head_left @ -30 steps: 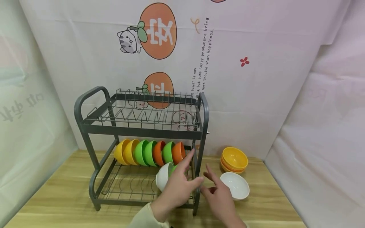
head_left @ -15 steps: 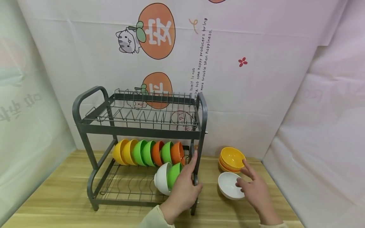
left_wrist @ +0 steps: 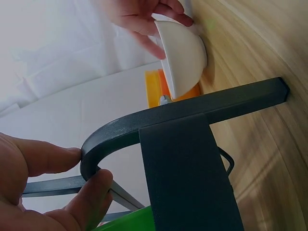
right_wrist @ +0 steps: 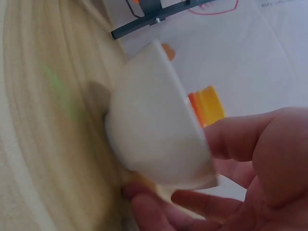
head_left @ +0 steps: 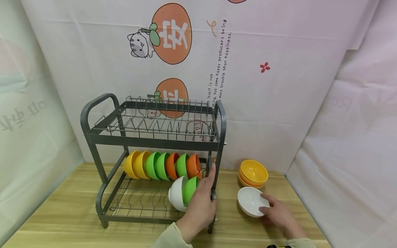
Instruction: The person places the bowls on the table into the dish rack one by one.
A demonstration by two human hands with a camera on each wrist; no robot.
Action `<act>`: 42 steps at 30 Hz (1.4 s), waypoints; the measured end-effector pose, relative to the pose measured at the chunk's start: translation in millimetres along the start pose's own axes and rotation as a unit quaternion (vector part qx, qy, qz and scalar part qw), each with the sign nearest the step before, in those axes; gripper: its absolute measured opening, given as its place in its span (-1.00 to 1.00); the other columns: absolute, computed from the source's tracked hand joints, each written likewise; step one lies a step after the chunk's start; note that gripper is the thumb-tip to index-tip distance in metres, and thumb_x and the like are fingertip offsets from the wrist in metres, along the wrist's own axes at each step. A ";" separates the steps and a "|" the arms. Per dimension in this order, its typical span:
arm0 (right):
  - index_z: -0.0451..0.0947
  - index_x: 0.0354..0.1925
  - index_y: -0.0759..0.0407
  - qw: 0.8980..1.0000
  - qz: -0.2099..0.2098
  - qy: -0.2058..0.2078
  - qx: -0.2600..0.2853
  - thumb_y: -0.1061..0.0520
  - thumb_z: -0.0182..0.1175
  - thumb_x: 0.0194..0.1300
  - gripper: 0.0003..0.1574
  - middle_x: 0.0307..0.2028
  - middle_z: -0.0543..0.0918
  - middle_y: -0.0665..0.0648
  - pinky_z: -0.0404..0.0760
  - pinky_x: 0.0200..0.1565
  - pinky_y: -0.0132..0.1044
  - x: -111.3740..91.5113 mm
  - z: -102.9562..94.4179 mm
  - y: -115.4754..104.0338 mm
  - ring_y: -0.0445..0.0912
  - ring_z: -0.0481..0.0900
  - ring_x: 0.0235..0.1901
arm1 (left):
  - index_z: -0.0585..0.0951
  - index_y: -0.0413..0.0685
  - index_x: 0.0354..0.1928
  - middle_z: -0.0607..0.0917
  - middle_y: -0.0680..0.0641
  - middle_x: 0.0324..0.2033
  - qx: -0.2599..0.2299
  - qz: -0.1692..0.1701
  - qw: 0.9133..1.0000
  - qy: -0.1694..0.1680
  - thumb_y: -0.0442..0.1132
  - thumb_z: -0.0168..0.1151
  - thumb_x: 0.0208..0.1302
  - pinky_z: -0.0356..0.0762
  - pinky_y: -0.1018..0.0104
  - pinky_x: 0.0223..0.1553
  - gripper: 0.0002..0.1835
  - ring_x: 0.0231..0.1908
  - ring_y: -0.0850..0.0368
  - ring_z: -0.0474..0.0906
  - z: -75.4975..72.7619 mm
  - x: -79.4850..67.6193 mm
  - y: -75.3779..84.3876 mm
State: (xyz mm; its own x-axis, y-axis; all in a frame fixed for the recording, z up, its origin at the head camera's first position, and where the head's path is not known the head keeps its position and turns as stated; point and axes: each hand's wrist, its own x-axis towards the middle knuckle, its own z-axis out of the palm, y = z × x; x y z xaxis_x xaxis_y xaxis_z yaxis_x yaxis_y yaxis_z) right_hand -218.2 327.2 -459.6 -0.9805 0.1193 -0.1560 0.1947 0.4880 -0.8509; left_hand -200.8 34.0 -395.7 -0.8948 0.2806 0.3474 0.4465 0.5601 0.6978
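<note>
My right hand is at the right edge of a white bowl on the table, thumb over the rim and fingers around the outside. The right wrist view shows the same bowl close up, its rim between thumb and fingers. At the right side of a dark two-tier dish rack, my left hand pinches the curved lower side rail between thumb and finger. Behind that hand, a second white bowl and a green bowl stand on edge in the lower tier's front row.
Yellow, green and orange bowls stand on edge along the lower tier's back row. A stack of yellow and orange bowls sits behind the white bowl on the wooden table. A printed cloth hangs behind the rack.
My right hand has moved right from beside the rack to the white bowl and taken its rim. My left hand has shifted slightly right, uncovering the green bowl, and stays at the rack's side.
</note>
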 end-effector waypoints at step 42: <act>0.24 0.47 0.17 0.976 -0.107 -0.114 0.150 0.21 0.29 0.34 -0.19 0.29 0.29 0.35 0.63 -0.22 -0.13 -84.1 30.4 -118.1 0.11 0.55 -0.20 | 0.14 0.36 0.54 0.33 -0.23 0.27 -0.388 -0.113 0.906 -0.126 -0.13 0.36 0.30 0.65 -0.03 -0.15 -0.14 -0.02 -0.10 0.60 -60.5 -28.5 16.1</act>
State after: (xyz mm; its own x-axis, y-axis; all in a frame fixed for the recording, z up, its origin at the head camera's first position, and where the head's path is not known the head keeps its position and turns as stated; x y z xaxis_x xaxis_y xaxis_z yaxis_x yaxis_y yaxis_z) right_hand -159.5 233.3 -361.3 -0.9846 -0.1708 -0.0369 0.0019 0.2008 -0.9796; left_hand -168.2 -12.2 -356.4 -0.8906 0.4515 0.0551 0.0292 -0.0641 0.9975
